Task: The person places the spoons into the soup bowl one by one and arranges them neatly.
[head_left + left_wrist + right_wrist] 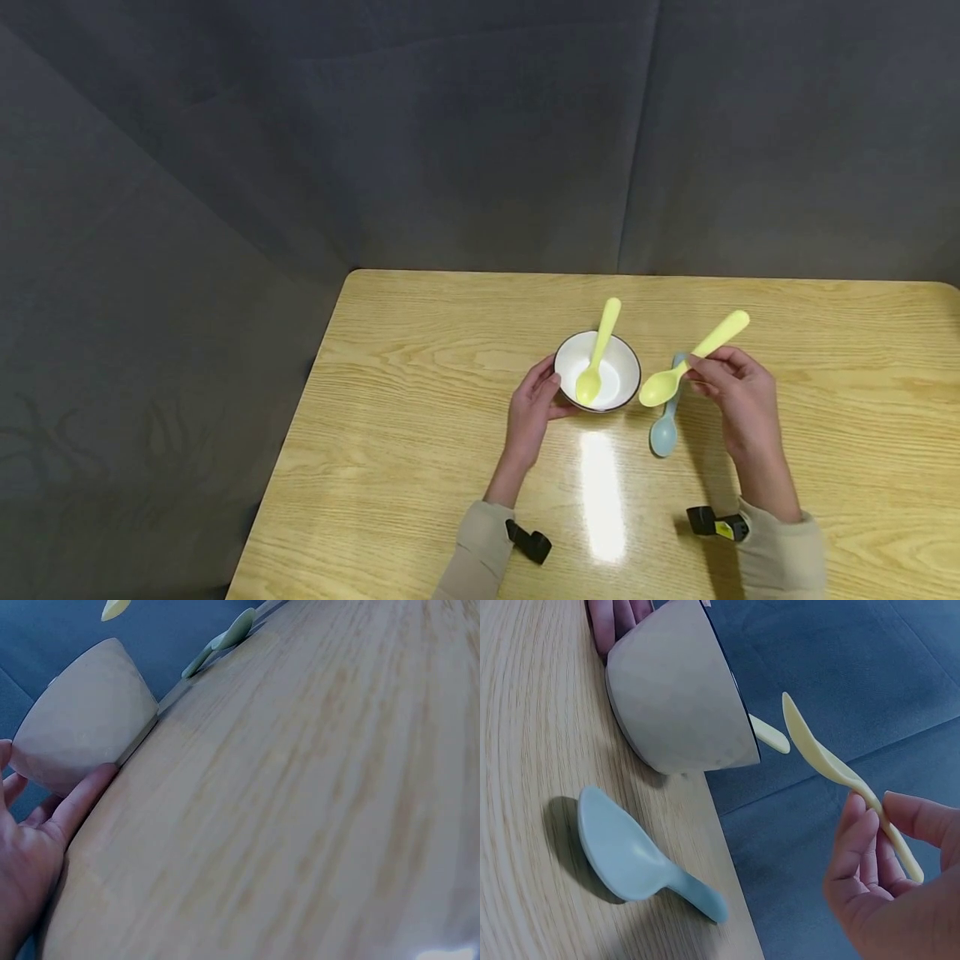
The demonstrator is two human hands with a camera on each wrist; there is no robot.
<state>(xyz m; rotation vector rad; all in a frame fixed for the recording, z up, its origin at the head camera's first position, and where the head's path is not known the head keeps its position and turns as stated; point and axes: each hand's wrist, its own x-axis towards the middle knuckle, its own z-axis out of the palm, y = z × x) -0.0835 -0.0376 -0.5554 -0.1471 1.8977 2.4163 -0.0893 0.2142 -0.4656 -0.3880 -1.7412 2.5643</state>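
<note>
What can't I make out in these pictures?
Head view: part of the pale-blue plastic-looking spoon, covered by the plastic-looking held yellow spoon.
Left wrist view: most of the held yellow spoon, cut off by the top edge; the inside of the round white bowl, hidden by its wall.
Right wrist view: the head of the second yellow plastic-looking spoon, hidden by the bowl's wall; most of the left hand, cut off by the top edge.
</note>
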